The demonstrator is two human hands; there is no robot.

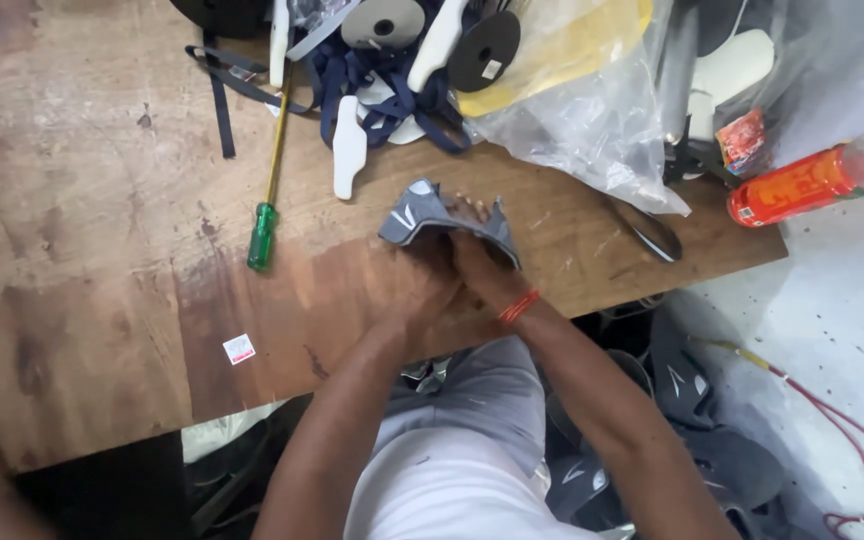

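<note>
I see both hands working together at the near edge of the worn brown wooden surface [102, 300]. My left hand [422, 285] and right hand [477, 265] are clamped on a curved grey fabric shoe-upper piece with white markings [432, 215], which is bent into an arch just above the surface. The fingers of the right hand [467, 208] show through the arch from behind. A thin orange band [519, 305] sits on the right wrist.

Left of the hands, well apart from them, a screwdriver with a green translucent handle and yellow shaft [270, 190] lies on the surface, handle toward me. Beyond the grey piece, a tangle of dark blue straps [392, 95] lies with white flat plastic pieces [349, 155] and round grey and black discs [485, 50]. A clear plastic bag holding yellow material [582, 90] rests just right of that tangle. An orange plastic bottle [802, 185] lies on its side at the far right corner. A small white and red sticker [239, 348] is stuck to the surface near its front edge. Below the surface, dark grey shoe uppers [692, 440] are piled on the floor beside a red cord [832, 420].
</note>
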